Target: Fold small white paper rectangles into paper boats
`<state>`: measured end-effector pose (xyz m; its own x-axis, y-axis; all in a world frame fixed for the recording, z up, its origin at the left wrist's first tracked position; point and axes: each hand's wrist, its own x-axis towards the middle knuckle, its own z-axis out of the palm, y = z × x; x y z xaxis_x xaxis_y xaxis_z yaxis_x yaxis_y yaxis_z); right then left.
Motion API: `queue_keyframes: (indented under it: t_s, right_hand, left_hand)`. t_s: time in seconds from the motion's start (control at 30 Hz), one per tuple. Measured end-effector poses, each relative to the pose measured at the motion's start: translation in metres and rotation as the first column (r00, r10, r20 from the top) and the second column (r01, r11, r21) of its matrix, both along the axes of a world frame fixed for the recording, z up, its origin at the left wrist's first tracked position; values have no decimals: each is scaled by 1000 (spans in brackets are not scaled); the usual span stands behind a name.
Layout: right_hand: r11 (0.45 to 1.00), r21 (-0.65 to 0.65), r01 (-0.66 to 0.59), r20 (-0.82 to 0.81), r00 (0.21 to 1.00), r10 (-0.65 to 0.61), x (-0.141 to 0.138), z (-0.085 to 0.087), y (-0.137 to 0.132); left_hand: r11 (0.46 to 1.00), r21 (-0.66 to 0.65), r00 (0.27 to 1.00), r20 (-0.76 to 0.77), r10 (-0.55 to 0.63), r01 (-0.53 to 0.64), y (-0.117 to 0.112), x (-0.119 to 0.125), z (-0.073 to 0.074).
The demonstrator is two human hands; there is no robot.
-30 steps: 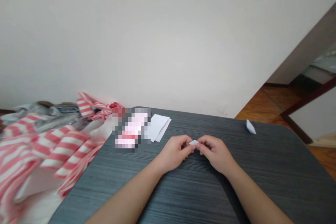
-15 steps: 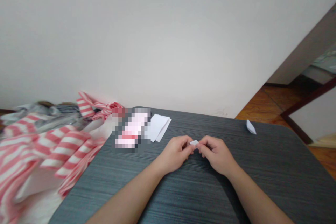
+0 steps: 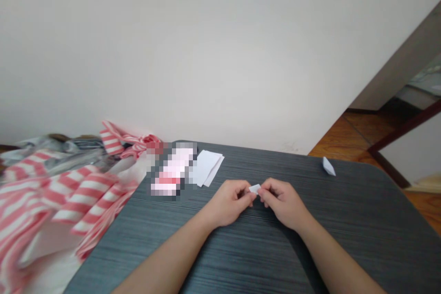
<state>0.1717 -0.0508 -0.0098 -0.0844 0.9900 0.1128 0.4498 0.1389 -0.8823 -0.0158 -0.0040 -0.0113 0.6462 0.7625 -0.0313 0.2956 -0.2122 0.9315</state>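
Observation:
Both my hands rest on the dark grey table (image 3: 241,248) near its middle and pinch one small folded white paper piece (image 3: 254,188) between their fingertips. My left hand (image 3: 230,201) grips its left side with curled fingers. My right hand (image 3: 282,202) grips its right side, fingers curled too. Most of the paper is hidden by my fingers. A small stack of white paper slips (image 3: 206,166) lies behind my left hand. A finished folded white paper piece (image 3: 328,166) lies at the far right of the table.
A blurred-out pink and white object (image 3: 172,170) lies beside the slips. Red and white striped cloth (image 3: 69,202) is heaped left of the table. A white wall stands behind. Wooden floor (image 3: 351,135) and a doorway show at the right.
The small paper between my fingertips has turned slightly and looks flatter and more squared. My hands have stayed in nearly the same place.

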Motion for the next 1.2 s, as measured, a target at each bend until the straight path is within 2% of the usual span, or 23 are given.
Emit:
queue_keyframes:
  t_s: [0.3,0.57,0.73,0.93,1.2]
  right_hand:
    - [1000,7,-24,18,1000,24,2,4,-1]
    - [998,59,-28,26,999,27,0,2,0]
    - [999,32,-29,30,999,28,1,4,-1]
    - [996,62,-63,76,995,58,1,8,-1]
    - [993,67,-95,93,992,89,-1,10,-2]
  left_hand:
    - [997,-74,999,37,4,-2,0,3,4]
    - [999,-43,1000,7,-2,2,0,0,2]
    - [998,-57,1000,11,-5,5,0,1,4]
    - [996,-94,996,84,9,-1,-2,3,11]
    - [1000,-24,999,51,-13,14,-1,1,13]
